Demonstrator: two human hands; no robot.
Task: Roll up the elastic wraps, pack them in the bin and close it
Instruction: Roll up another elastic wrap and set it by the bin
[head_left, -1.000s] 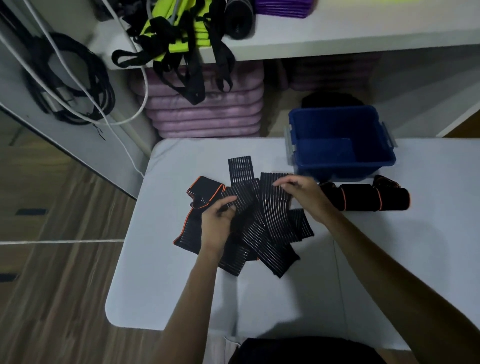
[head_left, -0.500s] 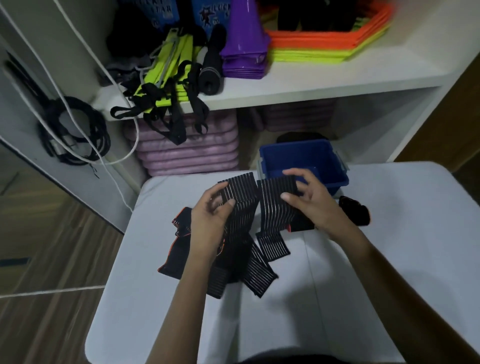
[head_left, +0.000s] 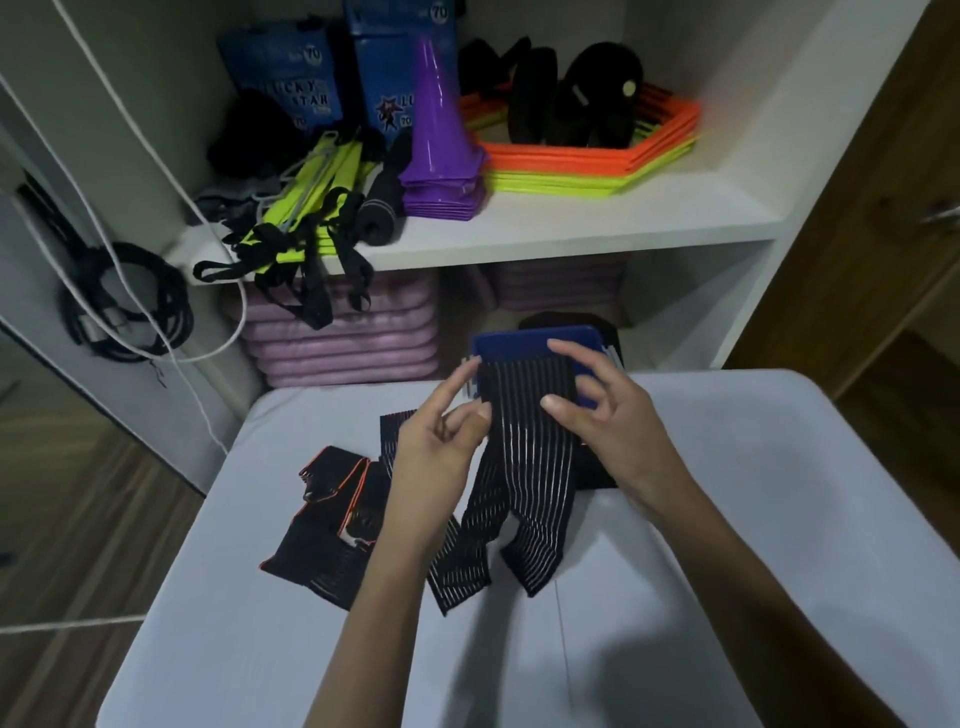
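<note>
Table (head_left: 727, 519): white, below a shelf (head_left: 571, 234).
Left hand (head_left: 436, 457): pinches striped wrap (head_left: 524, 447).
Right hand (head_left: 618, 436): thumb pinches same wrap, before blue bin (head_left: 519, 344).

You have a single wide-angle view from the head, looking forward and steeply down over the white tabletop (head_left: 727, 519) at close range, both forearms entering from the bottom edge, with the shelf (head_left: 571, 228) filling the upper frame beyond.
</note>
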